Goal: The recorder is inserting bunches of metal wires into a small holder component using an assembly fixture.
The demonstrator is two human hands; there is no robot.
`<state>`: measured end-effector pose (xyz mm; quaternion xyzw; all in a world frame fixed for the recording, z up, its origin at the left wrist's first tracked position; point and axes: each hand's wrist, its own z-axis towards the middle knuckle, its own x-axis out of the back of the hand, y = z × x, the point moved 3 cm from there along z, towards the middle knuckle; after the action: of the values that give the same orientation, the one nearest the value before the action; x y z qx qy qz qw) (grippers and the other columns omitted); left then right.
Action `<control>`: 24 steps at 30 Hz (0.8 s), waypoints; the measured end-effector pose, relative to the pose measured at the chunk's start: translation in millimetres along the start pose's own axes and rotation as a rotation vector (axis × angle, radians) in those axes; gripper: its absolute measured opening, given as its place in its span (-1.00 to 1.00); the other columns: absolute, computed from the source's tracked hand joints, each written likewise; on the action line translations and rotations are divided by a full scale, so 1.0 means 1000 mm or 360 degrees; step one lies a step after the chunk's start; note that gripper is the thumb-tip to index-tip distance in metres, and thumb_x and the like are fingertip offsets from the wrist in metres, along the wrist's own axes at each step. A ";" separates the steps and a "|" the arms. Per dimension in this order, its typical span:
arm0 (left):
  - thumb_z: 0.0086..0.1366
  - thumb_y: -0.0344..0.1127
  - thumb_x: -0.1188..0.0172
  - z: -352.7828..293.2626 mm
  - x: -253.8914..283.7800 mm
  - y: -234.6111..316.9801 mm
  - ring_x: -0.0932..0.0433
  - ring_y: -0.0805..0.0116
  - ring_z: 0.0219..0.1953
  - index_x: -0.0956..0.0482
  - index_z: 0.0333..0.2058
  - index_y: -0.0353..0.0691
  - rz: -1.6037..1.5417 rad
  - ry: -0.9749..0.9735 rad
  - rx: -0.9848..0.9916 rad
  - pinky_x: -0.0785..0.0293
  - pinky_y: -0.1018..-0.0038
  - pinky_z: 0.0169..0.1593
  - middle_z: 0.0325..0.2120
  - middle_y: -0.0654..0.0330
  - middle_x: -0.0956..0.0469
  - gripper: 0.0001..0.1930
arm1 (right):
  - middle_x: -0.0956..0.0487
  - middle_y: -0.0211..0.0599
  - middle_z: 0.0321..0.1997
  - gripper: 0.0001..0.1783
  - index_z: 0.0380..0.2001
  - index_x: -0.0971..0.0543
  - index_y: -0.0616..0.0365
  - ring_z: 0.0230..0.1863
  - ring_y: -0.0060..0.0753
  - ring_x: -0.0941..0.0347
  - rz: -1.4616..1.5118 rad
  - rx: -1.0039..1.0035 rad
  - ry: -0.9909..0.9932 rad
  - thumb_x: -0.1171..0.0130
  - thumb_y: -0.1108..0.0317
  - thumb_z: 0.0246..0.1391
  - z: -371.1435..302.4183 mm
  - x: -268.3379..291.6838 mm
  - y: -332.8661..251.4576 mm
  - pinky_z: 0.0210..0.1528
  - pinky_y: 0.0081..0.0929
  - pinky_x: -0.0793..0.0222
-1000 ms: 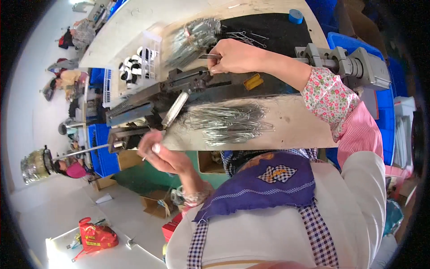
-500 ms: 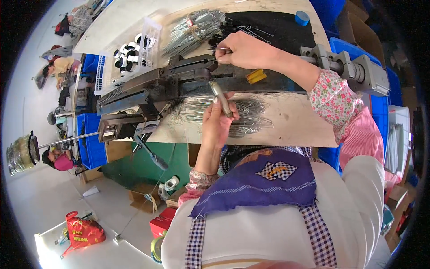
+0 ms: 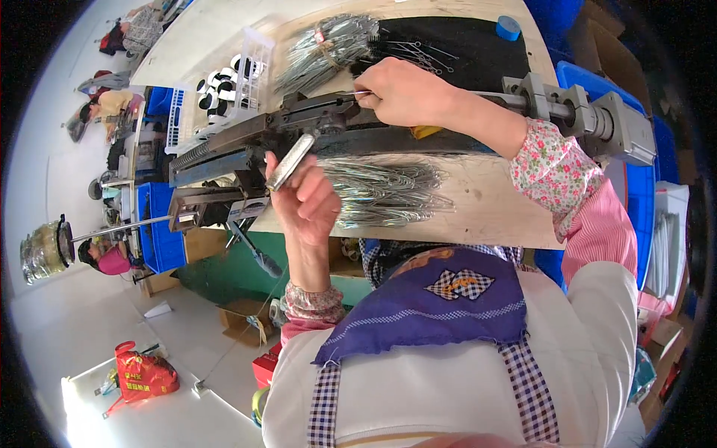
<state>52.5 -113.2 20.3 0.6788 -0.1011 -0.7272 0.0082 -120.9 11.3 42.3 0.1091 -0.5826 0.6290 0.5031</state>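
Note:
A long dark metal bench machine (image 3: 246, 138) with a spring and a slide runs across the table. Its short worn metal lever handle (image 3: 291, 162) lies between the thumb and curled fingers of my left hand (image 3: 308, 201), tilted up to the right. At the machine's jaw, my right hand (image 3: 399, 91) pinches a thin metal wire (image 3: 362, 92); most of the wire is hidden by the fingers and jaw. Just in front of the machine lies a pile of looped wire pieces (image 3: 385, 193). The yellow block (image 3: 427, 131) is partly covered by my right forearm.
Behind the machine are a tied wire bundle (image 3: 325, 56), several small brushes (image 3: 418, 54) on black cloth, and a blue round lid (image 3: 508, 28). A white basket (image 3: 258, 78) holds black-and-white rolls. Grey shaft supports (image 3: 582, 112) stand right. People sit far left.
My left hand has moved left, swinging the lever handle left so that it now tilts the other way. My right hand stays at the jaw, with its fingers slightly lower.

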 end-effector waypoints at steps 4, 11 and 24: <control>0.33 0.08 0.01 0.018 -0.033 -0.049 -0.25 0.51 -0.79 -0.36 -0.12 -0.30 0.0646 0.0522 0.0227 -0.18 0.66 -0.72 -0.66 0.29 -0.32 -0.52 | -0.53 0.03 -0.48 -0.86 -0.50 -0.53 0.28 -0.33 0.09 -0.49 -0.0005 -0.0018 -0.0064 -0.07 0.47 -0.21 -0.003 -0.001 0.001 -0.23 -0.15 -0.40; 0.14 -0.43 -0.07 0.023 0.048 -0.048 -0.48 0.38 -0.59 -0.35 -0.24 -0.33 0.2851 0.0979 -0.0548 -0.39 0.41 -0.54 -0.57 0.18 -0.48 -0.79 | -0.52 0.06 -0.41 -0.84 -0.42 -0.51 0.31 -0.28 0.14 -0.46 -0.0132 0.0169 0.0051 -0.11 0.43 -0.10 -0.003 -0.004 0.000 -0.24 -0.12 -0.36; 0.33 0.06 -0.04 -0.116 0.085 0.061 -0.30 0.57 -0.76 -0.52 -0.48 -0.25 0.1641 0.1879 -0.0987 -0.08 0.60 -0.69 -0.71 0.28 -0.42 -0.56 | -0.39 -0.16 -0.13 -0.60 -0.03 -0.40 0.09 -0.34 0.02 -0.53 -0.0579 -0.0192 -0.0066 -0.02 0.52 -0.01 -0.119 -0.028 -0.003 -0.32 -0.19 -0.53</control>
<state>152.5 -201.8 -60.9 0.7835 -0.1734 -0.1530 0.5768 -52.6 97.0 -11.3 0.1953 -0.6001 0.4892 0.6021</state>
